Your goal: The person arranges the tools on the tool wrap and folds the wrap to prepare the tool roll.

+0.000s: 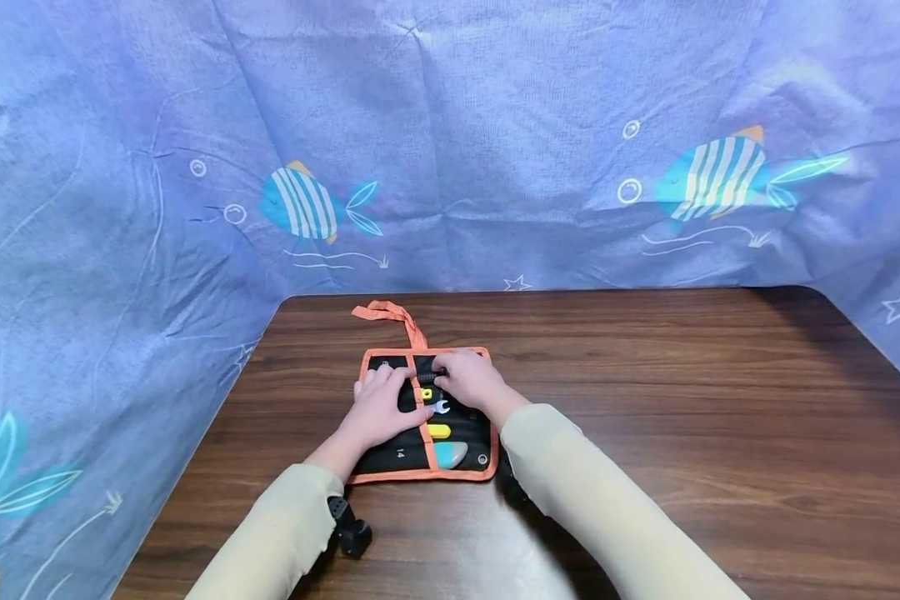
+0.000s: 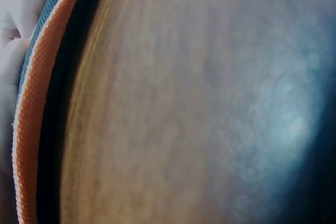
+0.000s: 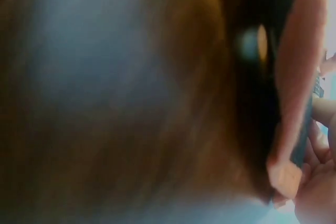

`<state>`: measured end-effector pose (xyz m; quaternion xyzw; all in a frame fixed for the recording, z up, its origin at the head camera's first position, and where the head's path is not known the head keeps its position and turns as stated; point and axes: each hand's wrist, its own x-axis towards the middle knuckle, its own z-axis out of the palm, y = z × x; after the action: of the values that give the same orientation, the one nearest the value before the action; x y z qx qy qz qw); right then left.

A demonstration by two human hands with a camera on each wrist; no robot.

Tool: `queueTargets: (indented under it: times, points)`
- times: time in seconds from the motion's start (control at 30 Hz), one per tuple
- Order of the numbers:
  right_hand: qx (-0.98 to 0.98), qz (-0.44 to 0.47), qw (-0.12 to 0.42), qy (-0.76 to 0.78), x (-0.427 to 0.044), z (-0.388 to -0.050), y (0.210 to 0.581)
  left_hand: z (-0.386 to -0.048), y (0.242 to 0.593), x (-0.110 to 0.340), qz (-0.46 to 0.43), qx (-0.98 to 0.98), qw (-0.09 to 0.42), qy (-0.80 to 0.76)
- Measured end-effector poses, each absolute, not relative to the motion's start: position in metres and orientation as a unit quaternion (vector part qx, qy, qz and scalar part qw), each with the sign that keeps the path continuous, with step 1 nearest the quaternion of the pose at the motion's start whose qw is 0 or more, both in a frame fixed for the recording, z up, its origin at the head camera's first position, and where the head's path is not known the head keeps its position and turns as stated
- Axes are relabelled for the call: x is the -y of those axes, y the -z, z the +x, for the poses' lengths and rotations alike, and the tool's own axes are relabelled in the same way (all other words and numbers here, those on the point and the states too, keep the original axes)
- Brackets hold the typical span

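A black tool pouch (image 1: pixel 387 459) with orange edging lies unrolled on the table, its pockets holding several tools. My left hand (image 1: pixel 378 408) rests spread on its left half, thumb reaching toward the silver open-end wrench (image 1: pixel 441 407). At the top pocket my right hand (image 1: pixel 468 379) has its fingers curled at a black ribbed tool (image 1: pixel 427 377) and pinches its end; its kind is partly hidden. Below the wrench sit a yellow-handled tool (image 1: pixel 439 431) and a teal-and-grey tool (image 1: pixel 450 454). A small yellow piece (image 1: pixel 426 393) shows above the wrench. The wrist views show mostly the pouch's orange edge (image 2: pixel 37 98) and blurred table.
An orange tie strap (image 1: pixel 390 312) extends from the pouch's top edge toward the back. The brown wooden table (image 1: pixel 667 400) spreads to the right. A blue cloth with fish prints (image 1: pixel 495 150) hangs behind and at the left.
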<state>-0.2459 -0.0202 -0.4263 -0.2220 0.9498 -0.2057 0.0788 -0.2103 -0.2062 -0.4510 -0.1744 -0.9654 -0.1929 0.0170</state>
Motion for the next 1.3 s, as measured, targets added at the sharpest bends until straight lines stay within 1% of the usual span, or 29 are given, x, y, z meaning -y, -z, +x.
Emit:
queueTargets:
  times: [0.2, 0.37, 0.77, 1.07, 1.3]
  points:
    - [-0.950, -0.218, 0.078, 0.208, 0.028, -0.246, 0.429, -0.210, 0.450, 0.207, -0.191, 0.962, 0.014, 0.193]
    - [-0.945, -0.225, 0.084, 0.221, 0.030, -0.247, 0.431, -0.210, 0.451, 0.209, -0.185, 0.962, 0.015, 0.201]
    - [-0.934, -0.207, 0.091, 0.275, 0.015, -0.245, 0.435, -0.210, 0.451, 0.207, -0.190, 0.959, 0.027, 0.207]
    - [-0.944, -0.206, 0.089, 0.243, 0.022, -0.244, 0.431, -0.211, 0.452, 0.208, -0.212, 0.955, 0.026, 0.206]
    - [-0.950, -0.214, 0.076, 0.216, 0.030, -0.244, 0.431, -0.211, 0.453, 0.209, -0.213, 0.954, 0.030, 0.210]
